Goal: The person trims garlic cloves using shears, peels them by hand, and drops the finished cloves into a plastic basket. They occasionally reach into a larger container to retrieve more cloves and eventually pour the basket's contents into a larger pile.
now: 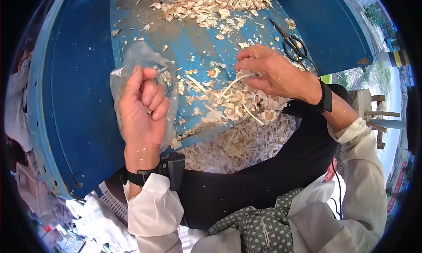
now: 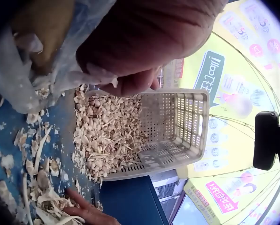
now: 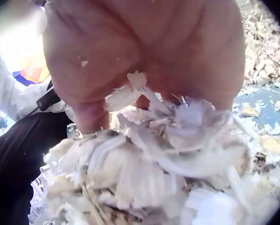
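The right hand (image 1: 272,72) lies with spread fingers on the heap of garlic skins and stalks (image 1: 239,101) at the blue table's near edge (image 1: 79,99), while the left hand (image 1: 143,105), just beside, grips a clear plastic bag (image 1: 132,59).

You are at an open-air garlic-peeling spot, likely a market stall or roadside work area. A worn blue desk (image 1: 79,99) is littered with garlic skins (image 1: 237,99) and heaped cloves (image 1: 211,0), a plastic crate (image 2: 177,131) holds peelings, and a printed parasol (image 2: 252,70), daylight and street (image 1: 395,134) surround you.
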`<state>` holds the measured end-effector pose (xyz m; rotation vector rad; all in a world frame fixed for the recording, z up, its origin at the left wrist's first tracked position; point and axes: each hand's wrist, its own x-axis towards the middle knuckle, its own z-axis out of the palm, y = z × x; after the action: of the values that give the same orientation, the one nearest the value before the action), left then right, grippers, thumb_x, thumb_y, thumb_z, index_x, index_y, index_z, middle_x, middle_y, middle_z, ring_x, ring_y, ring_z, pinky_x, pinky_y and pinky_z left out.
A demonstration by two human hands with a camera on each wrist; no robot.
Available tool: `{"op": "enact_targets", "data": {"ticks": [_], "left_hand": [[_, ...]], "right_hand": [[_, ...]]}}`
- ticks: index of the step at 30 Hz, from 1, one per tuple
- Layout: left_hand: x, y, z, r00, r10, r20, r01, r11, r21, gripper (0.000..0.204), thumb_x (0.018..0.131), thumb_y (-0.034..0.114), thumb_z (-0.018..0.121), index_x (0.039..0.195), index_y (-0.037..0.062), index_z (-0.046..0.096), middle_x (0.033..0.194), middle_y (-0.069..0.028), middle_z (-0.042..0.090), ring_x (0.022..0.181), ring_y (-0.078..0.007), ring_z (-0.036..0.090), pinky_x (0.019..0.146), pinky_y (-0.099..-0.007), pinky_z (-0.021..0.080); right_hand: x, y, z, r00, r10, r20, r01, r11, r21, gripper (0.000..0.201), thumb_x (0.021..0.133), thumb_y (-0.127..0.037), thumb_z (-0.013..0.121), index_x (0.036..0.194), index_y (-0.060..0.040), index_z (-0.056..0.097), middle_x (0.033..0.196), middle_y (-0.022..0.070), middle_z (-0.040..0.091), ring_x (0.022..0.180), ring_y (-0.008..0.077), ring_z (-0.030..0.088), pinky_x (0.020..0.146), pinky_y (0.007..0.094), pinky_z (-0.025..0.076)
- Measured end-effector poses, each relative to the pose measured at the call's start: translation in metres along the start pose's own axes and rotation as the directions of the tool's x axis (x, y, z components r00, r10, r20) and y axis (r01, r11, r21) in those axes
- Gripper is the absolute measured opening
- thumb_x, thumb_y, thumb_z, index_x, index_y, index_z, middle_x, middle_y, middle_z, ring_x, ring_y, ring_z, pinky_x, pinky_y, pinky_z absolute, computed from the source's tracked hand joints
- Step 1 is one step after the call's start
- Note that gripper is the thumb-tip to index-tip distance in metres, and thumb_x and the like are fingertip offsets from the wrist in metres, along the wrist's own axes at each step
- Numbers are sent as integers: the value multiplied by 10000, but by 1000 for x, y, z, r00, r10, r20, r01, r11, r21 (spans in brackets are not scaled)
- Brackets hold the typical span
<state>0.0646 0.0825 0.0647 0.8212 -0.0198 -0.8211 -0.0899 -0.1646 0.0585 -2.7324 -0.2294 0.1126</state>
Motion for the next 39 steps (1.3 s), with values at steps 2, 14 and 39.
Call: {"op": "enact_targets", "data": {"ticks": [2,14,39], "left_hand": [[3,-3,2,1000,-1,-21,0,1000,-16,234,982,213,476,903,13,571,565,49,296,452,-41,239,349,-193,186],[6,-11,-8,997,-59,53,59,998,8,236,960,242,521,898,23,584,620,33,421,458,-30,291,369,-182,214],[1,-51,21,989,-149,20,140,959,245,355,994,181,436,1299,-1,452,580,70,274,434,-13,220,365,-180,156]], "right_hand": [[31,-22,4,972,-7,-233,50,982,181,148,745,-76,661,888,-40,665,787,186,629,774,385,620,652,436,501],[62,-33,42,997,64,45,-63,998,-23,74,651,-20,632,725,-28,632,696,153,629,663,326,637,584,403,499],[-78,-57,44,993,110,32,-110,994,-4,604,797,-394,691,1274,-79,496,1426,188,364,1325,412,297,1027,567,291]]}}
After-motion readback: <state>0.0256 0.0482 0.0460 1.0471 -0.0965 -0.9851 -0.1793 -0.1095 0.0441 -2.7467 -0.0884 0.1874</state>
